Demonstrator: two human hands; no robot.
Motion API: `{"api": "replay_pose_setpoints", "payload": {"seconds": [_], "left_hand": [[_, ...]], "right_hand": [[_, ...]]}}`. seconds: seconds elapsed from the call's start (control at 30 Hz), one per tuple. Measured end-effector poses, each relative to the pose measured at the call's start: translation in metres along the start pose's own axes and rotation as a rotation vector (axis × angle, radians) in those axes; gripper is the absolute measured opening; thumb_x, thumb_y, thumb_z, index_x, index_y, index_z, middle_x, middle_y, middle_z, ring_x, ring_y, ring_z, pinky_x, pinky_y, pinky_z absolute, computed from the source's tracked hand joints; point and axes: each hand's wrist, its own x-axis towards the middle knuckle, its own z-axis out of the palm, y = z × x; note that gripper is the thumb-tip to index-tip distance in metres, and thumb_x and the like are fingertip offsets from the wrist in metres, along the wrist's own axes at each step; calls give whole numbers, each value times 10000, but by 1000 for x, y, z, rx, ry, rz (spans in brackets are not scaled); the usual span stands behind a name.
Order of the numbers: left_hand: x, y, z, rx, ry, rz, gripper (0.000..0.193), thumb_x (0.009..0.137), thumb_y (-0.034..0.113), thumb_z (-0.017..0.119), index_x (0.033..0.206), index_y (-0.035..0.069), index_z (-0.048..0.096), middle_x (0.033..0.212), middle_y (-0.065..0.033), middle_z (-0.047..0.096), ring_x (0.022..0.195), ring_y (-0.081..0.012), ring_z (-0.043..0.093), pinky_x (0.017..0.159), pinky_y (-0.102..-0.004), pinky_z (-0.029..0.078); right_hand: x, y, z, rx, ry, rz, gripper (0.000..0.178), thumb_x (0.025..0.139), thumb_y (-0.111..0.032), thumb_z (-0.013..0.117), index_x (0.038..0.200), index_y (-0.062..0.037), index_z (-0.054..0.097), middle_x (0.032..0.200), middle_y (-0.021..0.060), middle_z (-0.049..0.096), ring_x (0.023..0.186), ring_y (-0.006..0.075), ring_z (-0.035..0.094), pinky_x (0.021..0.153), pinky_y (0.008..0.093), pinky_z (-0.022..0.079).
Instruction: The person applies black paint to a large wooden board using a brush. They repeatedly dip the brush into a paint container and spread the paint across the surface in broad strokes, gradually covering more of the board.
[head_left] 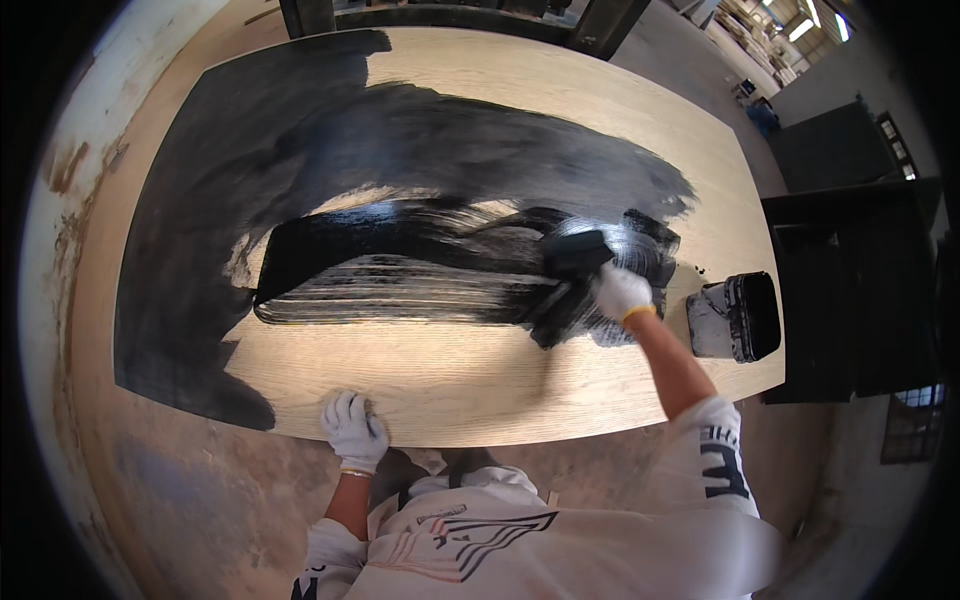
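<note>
A wide black brush (578, 254) is pressed to the wooden board, its bristles and handle hard to tell apart. My gloved right hand (624, 292) is closed around it at the right half of the board. Wet black paint (420, 235) streaks leftward from the brush in bands, with bare grain showing between them. At the near edge of the wooden board (450, 385), my gloved left hand (355, 430) rests with fingers laid over the edge, holding nothing.
A paint-smeared bucket (735, 317) stands on the board's right end. Dark stain covers the board's left side. Beyond the far edge is a dark metal frame (450, 18). Large black panels (850, 290) are to the right, and a worn wall (75, 190) is at left.
</note>
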Motion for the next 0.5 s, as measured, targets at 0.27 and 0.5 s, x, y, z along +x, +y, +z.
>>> {"api": "replay_pose_setpoints", "payload": {"seconds": [0.27,0.5], "left_hand": [[4,5,3,-31,15,12,410,784,219,656,1171,84,635,1267,-147,607,1234,-403,538,1095,-582,377],[3,0,2,-28,28,7,440,773,237,665,1187,87,644,1247,-147,616,1225,-392,547,1087,-576,384]], "right_hand": [[-19,23,-6,18,-52,218,427,1007,-388,577,1194,-39,736,1160,262,766,1108,436,738,972,521,569],[47,-171,2,76,-11,-122,356,990,-283,582,1103,20,732,1042,266,783,990,437,775,868,502,615]]}}
